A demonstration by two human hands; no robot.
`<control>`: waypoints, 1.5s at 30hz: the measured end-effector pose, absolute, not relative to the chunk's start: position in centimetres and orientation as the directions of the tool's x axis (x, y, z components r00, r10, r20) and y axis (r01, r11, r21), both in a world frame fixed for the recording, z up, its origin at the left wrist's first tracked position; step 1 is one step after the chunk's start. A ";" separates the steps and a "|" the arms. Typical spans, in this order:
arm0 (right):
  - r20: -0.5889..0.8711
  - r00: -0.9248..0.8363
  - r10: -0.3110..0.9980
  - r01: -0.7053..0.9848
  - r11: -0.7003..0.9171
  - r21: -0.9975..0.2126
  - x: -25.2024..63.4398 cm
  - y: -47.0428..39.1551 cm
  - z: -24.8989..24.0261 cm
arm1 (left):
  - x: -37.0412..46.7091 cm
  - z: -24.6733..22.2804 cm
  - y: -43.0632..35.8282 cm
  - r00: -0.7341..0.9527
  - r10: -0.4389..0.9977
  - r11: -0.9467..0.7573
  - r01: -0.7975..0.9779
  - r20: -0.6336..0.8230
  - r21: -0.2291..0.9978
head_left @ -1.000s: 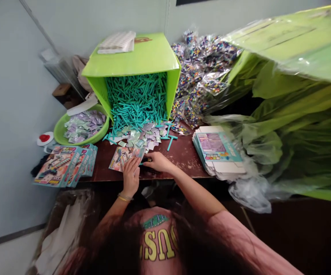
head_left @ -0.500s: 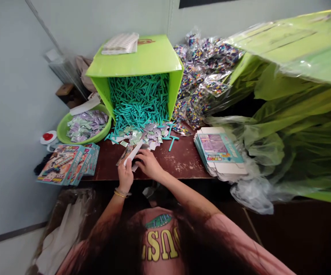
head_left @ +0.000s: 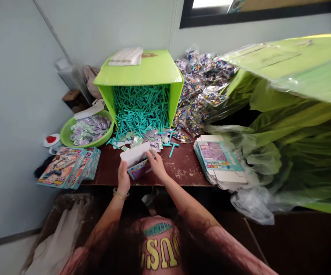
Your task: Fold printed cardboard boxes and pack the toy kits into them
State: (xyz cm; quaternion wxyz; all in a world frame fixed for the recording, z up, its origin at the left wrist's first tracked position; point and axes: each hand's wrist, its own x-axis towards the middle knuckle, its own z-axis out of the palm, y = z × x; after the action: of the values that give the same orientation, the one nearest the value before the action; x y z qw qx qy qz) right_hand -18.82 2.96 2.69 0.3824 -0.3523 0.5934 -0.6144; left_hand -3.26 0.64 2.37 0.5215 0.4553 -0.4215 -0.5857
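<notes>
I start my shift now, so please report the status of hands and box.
Left hand and right hand both on small box, white flap up. Small packets and teal T-shaped pieces lie close behind.

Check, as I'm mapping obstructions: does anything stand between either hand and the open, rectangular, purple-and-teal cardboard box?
Nothing visible does: the left hand holds the box's left end, the right hand touches its right end.

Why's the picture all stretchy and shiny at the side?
Head view: edges look stretched, probably by a wide lens, especially the green bin; head view: white glare spots on its clear plastic; head view: deep shadow under the table, dark hair blurry, the box clearer.
</notes>
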 end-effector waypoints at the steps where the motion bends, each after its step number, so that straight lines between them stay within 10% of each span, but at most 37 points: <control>1: -0.030 -0.429 -0.903 0.081 -0.005 -0.997 -19.2 2.8 2.4 | -3.1 1.8 0.5 -0.026 -0.992 -0.126 0.211 -0.123 0.969; 6: -0.081 -0.174 -0.981 0.221 0.041 -0.974 -22.8 1.6 2.9 | -2.0 1.7 -1.2 -0.146 -0.968 -0.233 0.197 -0.206 0.952; 13: 0.294 -0.270 -0.917 -0.210 -0.242 -0.947 -23.9 -0.7 4.3 | -3.5 2.8 -3.0 -0.184 -0.969 -0.176 0.046 -0.165 0.983; 19: 0.376 0.029 -0.926 -0.340 -0.363 -0.868 -24.7 0.0 7.1 | -3.3 2.6 -4.5 -0.182 -0.967 -0.199 0.093 -0.180 0.976; 28: 0.273 0.490 -0.828 -0.760 -0.559 -0.330 -27.1 -0.4 9.9 | -3.2 2.7 -5.6 -0.368 -0.904 -0.248 0.033 -0.219 0.968; 36: 0.409 0.241 -0.880 -0.557 -0.471 -0.684 -23.8 0.7 7.9 | -2.7 2.9 -5.7 -0.466 -0.877 -0.181 0.089 -0.120 0.979; 45: 0.356 0.179 -0.917 -0.655 -0.381 -0.653 -23.1 0.7 8.1 | -2.8 2.8 -4.9 -0.485 -0.868 -0.188 0.121 -0.107 0.975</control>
State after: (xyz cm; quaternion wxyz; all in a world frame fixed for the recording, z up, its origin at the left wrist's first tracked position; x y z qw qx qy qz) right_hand -23.13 0.72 8.14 0.1796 -0.7464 0.5264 -0.3654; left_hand -2.75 -4.91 2.77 0.3616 0.3558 -0.5244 -0.6839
